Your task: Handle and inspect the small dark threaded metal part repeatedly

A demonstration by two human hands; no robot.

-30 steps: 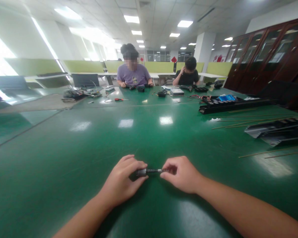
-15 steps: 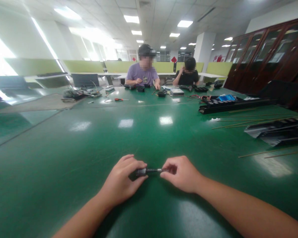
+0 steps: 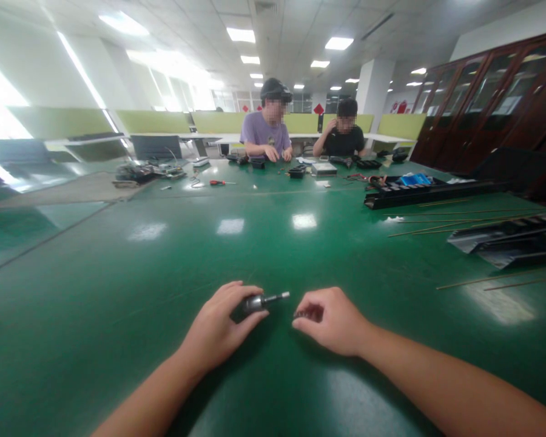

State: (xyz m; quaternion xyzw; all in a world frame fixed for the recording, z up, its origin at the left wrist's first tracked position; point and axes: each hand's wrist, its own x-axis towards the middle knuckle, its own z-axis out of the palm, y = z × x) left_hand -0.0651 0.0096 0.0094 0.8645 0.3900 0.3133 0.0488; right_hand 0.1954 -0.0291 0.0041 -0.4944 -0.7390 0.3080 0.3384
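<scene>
My left hand point(image 3: 225, 325) is closed round a small motor-like part point(image 3: 255, 303), a dark, shiny cylinder with a thin shaft. The shaft points right and slightly up and ends in a pale tip. My right hand point(image 3: 330, 318) pinches a small dark, ridged piece point(image 3: 301, 314) between thumb and forefinger; its kind is too small to make out. A short gap separates the shaft's tip from the right fingers. Both hands are just over the green tabletop point(image 3: 200, 255).
On the right lie black metal channels point(image 3: 414, 193) and thin brass-coloured rods point(image 3: 437, 229). A red-handled screwdriver point(image 3: 217, 182) and a pile of parts point(image 3: 136, 173) are at the far left. Two people sit across the table among black parts and a silver box point(image 3: 324, 169).
The shaft has come away from the piece in my right hand. My left hand has tilted it up and drawn back left. Across the table, one person has shifted right.
</scene>
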